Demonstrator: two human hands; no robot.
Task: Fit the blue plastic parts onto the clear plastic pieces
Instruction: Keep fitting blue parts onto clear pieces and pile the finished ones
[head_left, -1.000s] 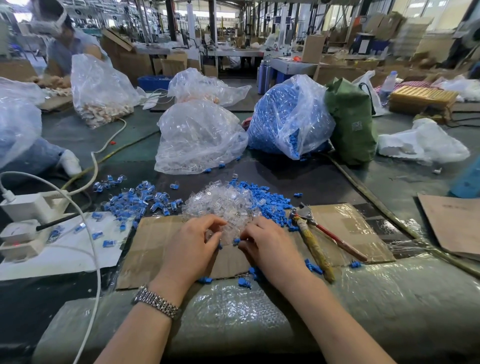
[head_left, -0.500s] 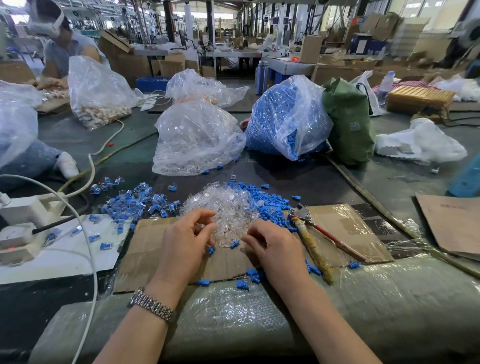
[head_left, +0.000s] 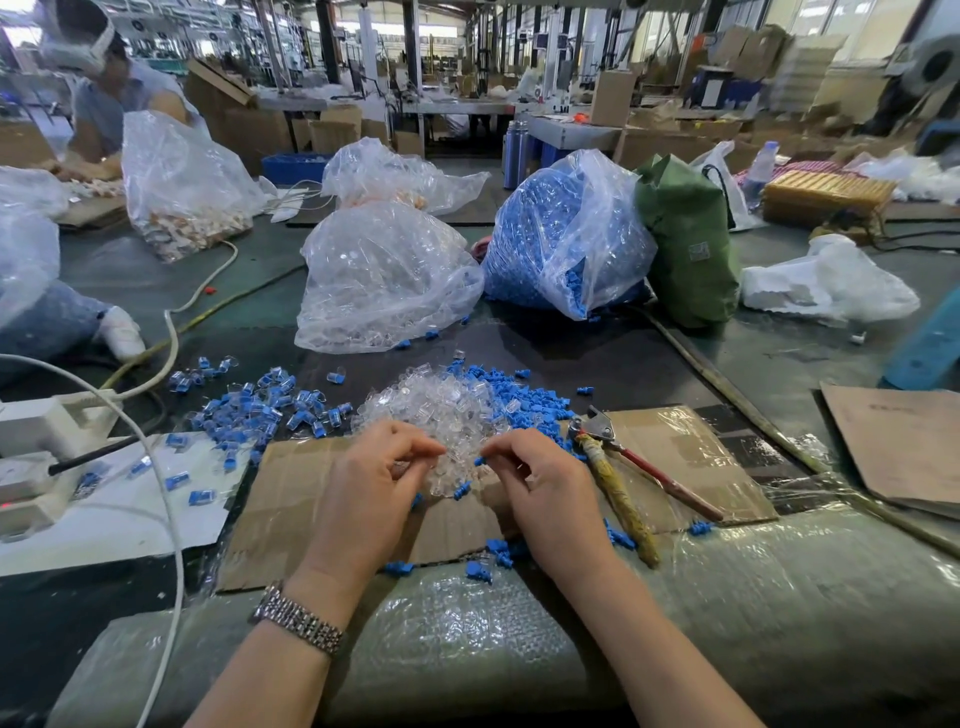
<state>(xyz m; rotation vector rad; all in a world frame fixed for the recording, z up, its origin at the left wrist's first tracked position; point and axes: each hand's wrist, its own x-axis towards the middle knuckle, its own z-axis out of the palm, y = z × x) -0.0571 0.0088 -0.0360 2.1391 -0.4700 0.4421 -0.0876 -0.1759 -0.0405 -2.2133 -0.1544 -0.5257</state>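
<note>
Progress is looking partial: assembled pieces are lying to the left, while clear pieces and loose blue parts are still sitting heaped on the worktop. Compared with a second ago, both hands are lifting off the cardboard, the left hand pinching something clear, the right hand pinching a blue part.

Both hands have lifted off the cardboard and drawn toward each other in front of the clear heap. The right hand, which lay with fingers down among the pieces, now pinches a small blue part at its fingertips. The left hand has curled its fingers around a clear piece, just beside that blue part.
</note>
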